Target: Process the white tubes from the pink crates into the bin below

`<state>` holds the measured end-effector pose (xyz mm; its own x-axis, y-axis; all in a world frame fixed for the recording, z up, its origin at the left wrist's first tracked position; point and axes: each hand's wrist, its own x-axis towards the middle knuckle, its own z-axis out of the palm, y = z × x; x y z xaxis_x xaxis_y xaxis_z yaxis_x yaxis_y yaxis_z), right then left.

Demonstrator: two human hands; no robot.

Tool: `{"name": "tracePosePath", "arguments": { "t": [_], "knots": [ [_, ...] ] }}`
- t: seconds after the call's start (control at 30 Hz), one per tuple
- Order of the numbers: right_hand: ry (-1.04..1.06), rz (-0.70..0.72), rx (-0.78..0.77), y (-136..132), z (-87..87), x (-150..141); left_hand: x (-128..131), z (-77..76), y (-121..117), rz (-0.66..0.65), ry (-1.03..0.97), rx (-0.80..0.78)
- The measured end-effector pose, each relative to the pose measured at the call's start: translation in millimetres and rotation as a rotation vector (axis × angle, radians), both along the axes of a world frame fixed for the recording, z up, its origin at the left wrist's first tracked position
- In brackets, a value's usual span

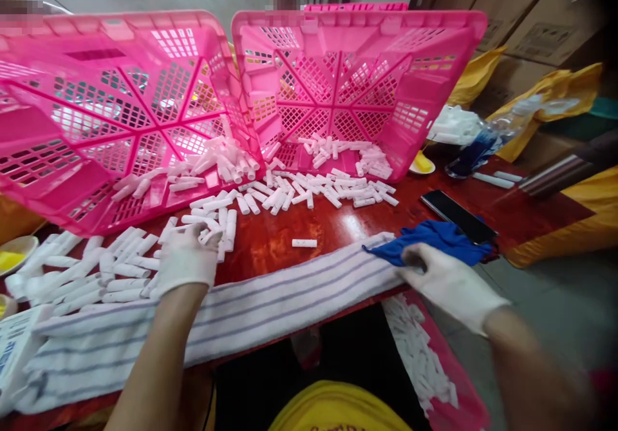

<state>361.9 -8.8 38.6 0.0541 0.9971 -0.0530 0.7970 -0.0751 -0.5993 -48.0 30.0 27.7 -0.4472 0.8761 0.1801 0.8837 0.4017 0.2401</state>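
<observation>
Both my hands wear white gloves. My left hand is curled around one or two small white plastic tubes beside a pile of the same tubes on the red table. My right hand rests at the table's right edge with its fingers on a blue cloth. A single white tube lies alone between my hands. A white towel with purple stripes runs along the front edge under both wrists.
Two pink plastic baskets lie tipped on their sides, spilling several white tubes. A black phone lies at the right. A pink tray of tubes sits below the table. Cardboard boxes and yellow bags stand behind.
</observation>
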Motion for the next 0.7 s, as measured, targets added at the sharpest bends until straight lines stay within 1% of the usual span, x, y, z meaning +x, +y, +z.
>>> {"name": "tracePosePath", "arguments": {
  "t": [0.03,0.07,0.13,0.2,0.23,0.3,0.37,0.4,0.47,0.57,0.63,0.7],
  "knots": [
    [-0.019,0.031,0.045,10.6,-1.9,-16.5,-5.0,-1.8,6.0,0.034,0.037,-0.017],
    [-0.016,0.093,0.074,22.7,-4.2,-37.9,-4.7,-4.4,11.4,0.039,0.056,-0.045],
    [-0.008,0.264,0.138,47.7,-10.1,-86.8,8.2,-10.8,19.8,-0.008,0.079,-0.112],
    [-0.175,0.466,0.149,67.3,-17.0,-129.7,29.1,-17.1,23.2,-0.093,0.107,-0.148],
    [-0.282,0.542,0.138,73.6,-20.6,-145.1,39.6,-19.5,22.7,-0.135,0.111,-0.15],
    [-0.46,0.628,0.114,79.3,-27.6,-161.5,56.7,-22.5,18.3,-0.213,0.096,-0.146],
    [-0.52,0.632,0.135,78.7,-34.1,-161.6,66.4,-22.9,11.3,-0.279,0.05,-0.155],
    [-0.517,0.604,0.146,77.5,-37.0,-157.6,68.5,-22.2,7.9,-0.288,0.016,-0.168],
    [-0.464,0.517,0.136,75.4,-42.0,-146.6,68.4,-19.4,2.7,-0.24,-0.037,-0.212],
    [-0.277,0.425,0.115,74.5,-48.0,-131.4,63.9,-13.7,1.3,-0.113,-0.023,-0.276],
    [-0.183,0.413,0.154,74.5,-51.5,-125.3,62.2,-10.6,4.6,-0.094,0.035,-0.291],
    [-0.187,0.42,0.206,74.1,-55.3,-122.5,62.2,-9.0,11.0,-0.105,0.116,-0.256]
  ]
}}
